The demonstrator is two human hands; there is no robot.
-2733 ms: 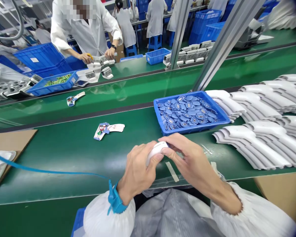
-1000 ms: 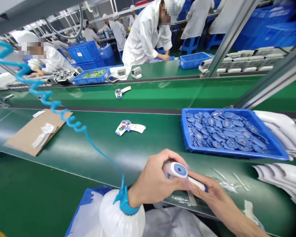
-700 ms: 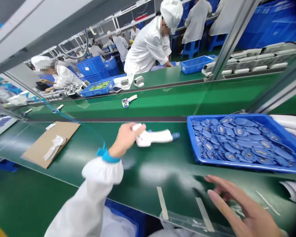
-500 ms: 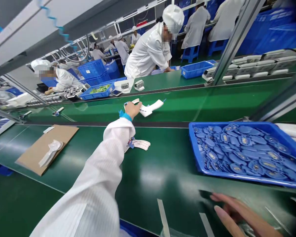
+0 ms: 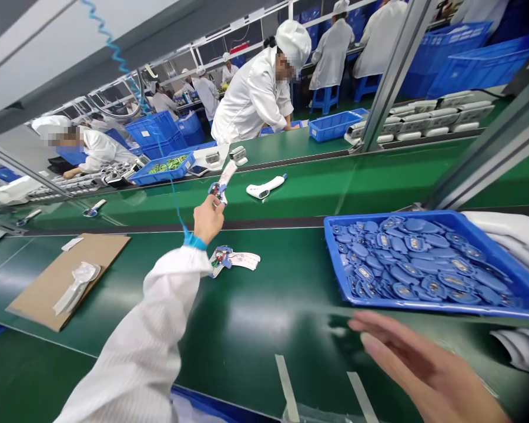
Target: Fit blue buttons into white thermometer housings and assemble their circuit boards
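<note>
My left hand (image 5: 208, 218) is closed on an opened thermometer housing (image 5: 227, 174), a white shell half with blue parts and wiring at its head, held up over the far green belt. A second opened housing (image 5: 243, 260), with wires and a small board, lies on the near table just below that wrist. Beyond and to the right, a white thermometer (image 5: 267, 187) with a small dark display lies on the belt. My right hand (image 5: 427, 358) hovers at the lower right over the table, fingers stretched out and slightly blurred, nothing visible in them.
A blue tray (image 5: 335, 258) full of blue plastic parts stands at the right, white shells (image 5: 506, 232) beside it. Cardboard (image 5: 35, 299) bearing a white piece lies left. A metal post (image 5: 390, 76) rises behind the belt. A co-worker (image 5: 251, 94) bends over the far bench.
My left hand has lifted the opened housing off the belt and drawn it back toward me. The right hand has moved slightly left and up, while the view has shifted.
</note>
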